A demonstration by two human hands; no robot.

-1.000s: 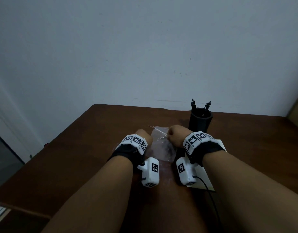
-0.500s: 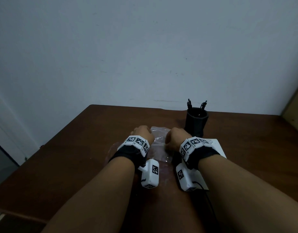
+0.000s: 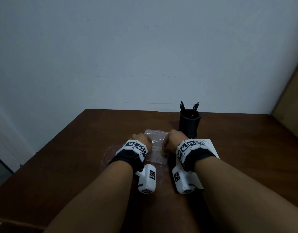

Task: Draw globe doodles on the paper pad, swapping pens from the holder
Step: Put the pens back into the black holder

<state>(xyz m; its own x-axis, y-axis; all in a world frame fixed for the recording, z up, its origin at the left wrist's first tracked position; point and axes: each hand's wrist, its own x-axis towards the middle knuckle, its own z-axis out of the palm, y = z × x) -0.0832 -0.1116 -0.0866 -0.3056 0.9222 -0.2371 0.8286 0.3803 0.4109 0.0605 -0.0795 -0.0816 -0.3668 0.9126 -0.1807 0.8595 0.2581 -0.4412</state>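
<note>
Where we work at the middle of the brown wooden table [image 3: 74, 158], left hand [image 3: 141, 140], right hand [image 3: 174, 140], both curled, gripping a clear plastic bag [image 3: 157, 138].

Brown table [image 3: 77, 157] bears a black pen holder [image 3: 188, 125], plastic bag [image 3: 155, 137] and paper pad [image 3: 210, 147].

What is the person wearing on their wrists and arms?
No sleeves; forearms bare. Behind the left hand and right hand, each wrist has a black strap topped with white blocks bearing black-and-white square markers. A white boxy module with similar markers sits below each wrist; a thin black cable leaves the right one.
</note>
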